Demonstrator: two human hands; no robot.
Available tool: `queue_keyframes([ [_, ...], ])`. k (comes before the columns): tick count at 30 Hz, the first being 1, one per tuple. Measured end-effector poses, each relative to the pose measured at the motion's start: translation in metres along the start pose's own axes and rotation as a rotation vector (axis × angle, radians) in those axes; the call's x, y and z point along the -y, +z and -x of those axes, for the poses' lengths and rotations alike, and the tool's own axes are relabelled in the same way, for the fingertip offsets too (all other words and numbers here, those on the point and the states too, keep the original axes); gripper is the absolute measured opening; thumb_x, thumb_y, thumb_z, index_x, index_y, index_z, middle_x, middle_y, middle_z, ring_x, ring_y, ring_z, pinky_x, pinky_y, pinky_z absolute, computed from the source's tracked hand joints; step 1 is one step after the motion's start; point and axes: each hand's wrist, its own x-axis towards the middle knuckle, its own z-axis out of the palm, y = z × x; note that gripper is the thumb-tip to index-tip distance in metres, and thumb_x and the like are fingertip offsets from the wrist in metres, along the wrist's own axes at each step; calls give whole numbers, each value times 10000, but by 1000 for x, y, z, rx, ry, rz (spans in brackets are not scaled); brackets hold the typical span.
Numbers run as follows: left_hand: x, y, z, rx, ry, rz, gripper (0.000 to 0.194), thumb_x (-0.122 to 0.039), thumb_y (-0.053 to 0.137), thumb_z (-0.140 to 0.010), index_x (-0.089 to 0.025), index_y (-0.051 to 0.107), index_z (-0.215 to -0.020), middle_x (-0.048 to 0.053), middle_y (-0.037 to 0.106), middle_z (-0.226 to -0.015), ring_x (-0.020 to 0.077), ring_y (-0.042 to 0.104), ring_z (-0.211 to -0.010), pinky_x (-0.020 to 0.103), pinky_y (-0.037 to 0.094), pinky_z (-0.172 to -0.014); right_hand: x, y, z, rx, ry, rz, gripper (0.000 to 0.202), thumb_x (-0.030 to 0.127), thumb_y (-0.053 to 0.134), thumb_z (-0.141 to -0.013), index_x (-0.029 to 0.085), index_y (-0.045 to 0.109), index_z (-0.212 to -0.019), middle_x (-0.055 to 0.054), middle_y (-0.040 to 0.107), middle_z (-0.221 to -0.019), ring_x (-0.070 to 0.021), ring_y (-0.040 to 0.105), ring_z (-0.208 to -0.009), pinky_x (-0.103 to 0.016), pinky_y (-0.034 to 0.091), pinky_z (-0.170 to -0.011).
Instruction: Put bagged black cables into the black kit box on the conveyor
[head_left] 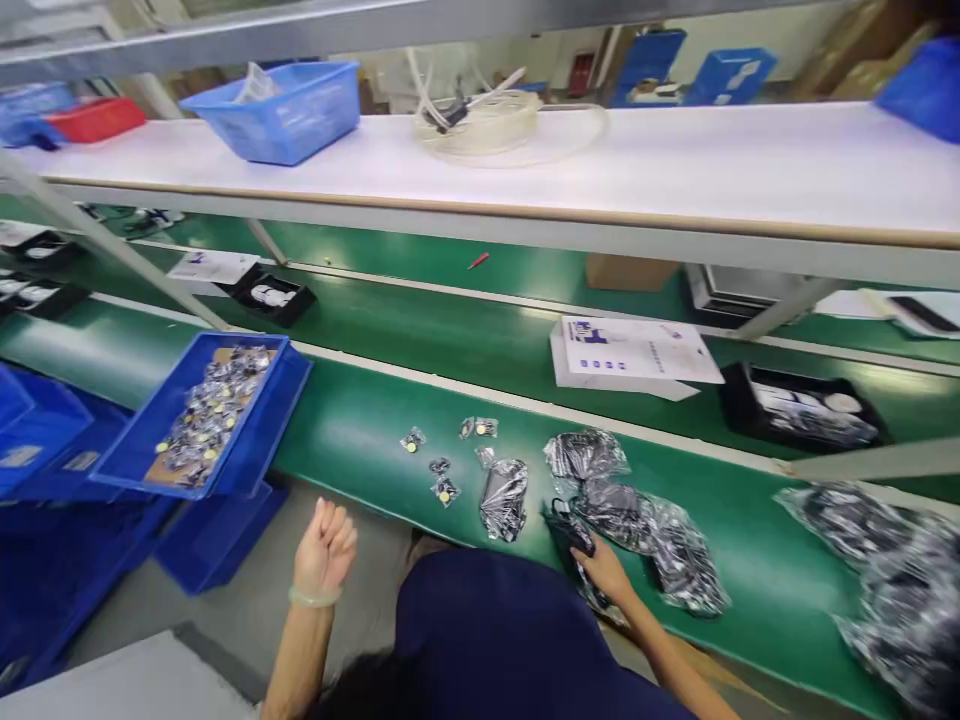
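Note:
My left hand (324,548) hovers below the green bench's near edge with its fingers curled loosely and nothing visible in it; a pale bracelet circles the wrist. My right hand (602,568) rests on the green surface (360,440), gripping a dark plastic-wrapped item (570,535) at the edge of a cluster of shiny wrapped bags (645,530). Another wrapped bag (504,497) lies just left of it. Several small clear packets with yellow dots (444,478) are scattered between my hands on the bench.
A tilted blue bin (292,375) full of small packets sits at the left, with more blue bins below. A printed sheet (637,350) and black trays (806,405) lie on the belt behind. A white shelf (675,160) overhead carries a blue basket (281,105) and coiled tubing.

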Motion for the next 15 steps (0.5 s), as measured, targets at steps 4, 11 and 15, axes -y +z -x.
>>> queue_keyframes([
  [4,-8,39,8,265,-4,33,425,-279,285,-985,-168,328,-577,-61,106,-536,74,94,-415,239,122,-400,-9,3,-7,7,6,-7,588,439,526,-680,148,532,-1191,-124,666,-1104,-302,620,-1035,-409,468,-908],
  [11,-4,53,18,325,-57,1,407,-291,386,-959,-170,355,-571,-66,169,-512,73,126,-404,237,168,-392,1,6,7,-60,29,-14,558,421,510,-712,149,531,-1199,-126,680,-1049,-306,626,-1007,-405,467,-879],
  [15,18,22,-5,125,168,-263,264,-306,567,-881,-159,505,-670,-41,436,-580,66,411,-504,195,358,-490,4,2,5,-56,24,-15,550,406,527,-700,157,547,-1190,-117,673,-1084,-308,621,-1016,-413,461,-889],
])
